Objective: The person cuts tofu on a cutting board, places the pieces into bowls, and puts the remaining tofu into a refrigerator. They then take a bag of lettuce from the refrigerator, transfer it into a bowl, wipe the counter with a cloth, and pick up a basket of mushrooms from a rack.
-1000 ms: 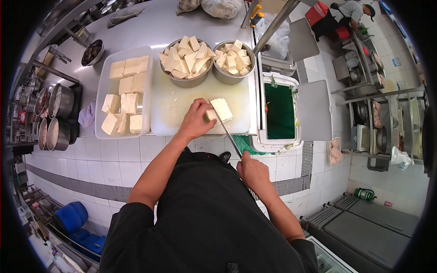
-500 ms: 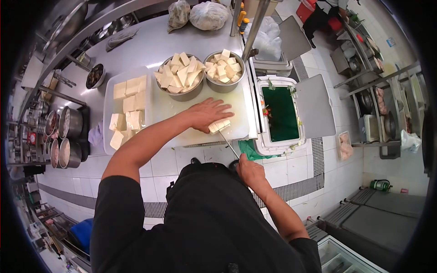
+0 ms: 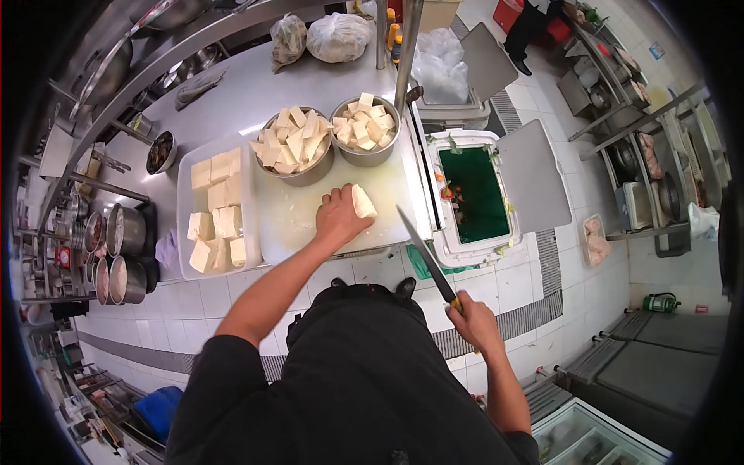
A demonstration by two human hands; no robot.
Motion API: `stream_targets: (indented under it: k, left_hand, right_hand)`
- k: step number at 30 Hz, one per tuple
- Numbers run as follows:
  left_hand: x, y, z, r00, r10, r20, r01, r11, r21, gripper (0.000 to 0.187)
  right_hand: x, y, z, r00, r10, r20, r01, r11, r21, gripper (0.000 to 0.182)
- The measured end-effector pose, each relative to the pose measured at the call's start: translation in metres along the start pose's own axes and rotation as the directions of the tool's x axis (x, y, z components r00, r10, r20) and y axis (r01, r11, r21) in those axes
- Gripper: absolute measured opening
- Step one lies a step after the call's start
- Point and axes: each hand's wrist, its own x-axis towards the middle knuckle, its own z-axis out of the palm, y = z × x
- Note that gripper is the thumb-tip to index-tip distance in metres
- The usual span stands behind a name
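Observation:
My left hand (image 3: 341, 217) is closed round the left side of a pale tofu block (image 3: 362, 202) on the white cutting board (image 3: 287, 221). To the right, my right hand (image 3: 473, 319) grips the handle of a long knife (image 3: 428, 260). The blade points up and left, clear of the block. Behind the board's working area are two round metal bowls, a larger one (image 3: 307, 174) and a smaller one (image 3: 366, 158), both heaped with cut tofu pieces. Several uncut blocks lie in a clear plastic tub (image 3: 184, 203) at the left.
An open white bin (image 3: 473, 252) with a green interior stands right of the table, its grey lid (image 3: 535, 178) folded outward. A metal post (image 3: 408, 54) rises behind the bowls. Filled plastic bags (image 3: 339, 37) lie at the back. Another person (image 3: 529, 27) stands at the far right.
The knife has come off the tofu and moved right with my right hand. My left hand, flat on top before, now wraps the block, which is turned and shifted slightly up and left.

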Motion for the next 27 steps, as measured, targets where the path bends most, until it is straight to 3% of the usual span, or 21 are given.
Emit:
stream_targets:
  k: [5, 7, 10, 19, 27]
  left_hand:
    - [-0.01, -0.011, -0.001, 0.998, -0.05, 0.031, 0.053, 0.993, -0.102, 0.1]
    - [-0.013, -0.039, 0.002, 0.977, 0.181, -0.111, -0.208, 0.925, -0.319, 0.099]
    - [-0.019, -0.059, -0.003, 0.964, 0.248, -0.095, -0.266, 0.889, -0.372, 0.09]
    - [-0.017, -0.058, 0.007, 0.937, 0.306, -0.167, -0.347, 0.862, -0.369, 0.071]
    - [-0.018, -0.057, 0.01, 0.927, 0.306, -0.219, -0.37, 0.846, -0.384, 0.066]
  right_hand:
    - [0.051, -0.025, 0.034, 0.982, -0.102, -0.161, 0.097, 0.994, -0.04, 0.029]
    - [0.066, -0.028, 0.046, 0.98, -0.132, -0.149, 0.114, 0.986, -0.12, 0.027]
    - [0.059, -0.042, 0.039, 0.964, -0.183, -0.193, 0.16, 0.979, -0.128, 0.027]
    - [0.041, -0.072, 0.015, 0.971, -0.222, -0.092, 0.205, 0.964, -0.168, 0.026]
    - [0.043, -0.075, 0.016, 0.962, -0.252, -0.107, 0.233, 0.959, -0.16, 0.022]
